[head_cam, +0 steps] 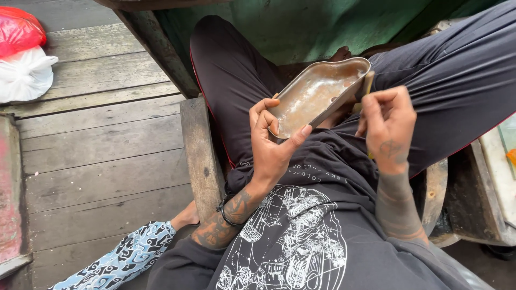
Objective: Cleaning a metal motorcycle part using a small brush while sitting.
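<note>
left hand (271,142) holds metal pan (317,94) by near corner | right hand (388,126) grips small tool (367,85) at pan edge | pan dirty

Weathered grey plank floor (102,139), boards running side to side, gaps dark between them. Green painted wall (301,27) at the top, scuffed and stained. Worn wooden post (156,48) slanting down to a rough wooden beam (201,156). Red and white plastic bags (21,53) in the upper left corner. Soft, even daylight.
</note>
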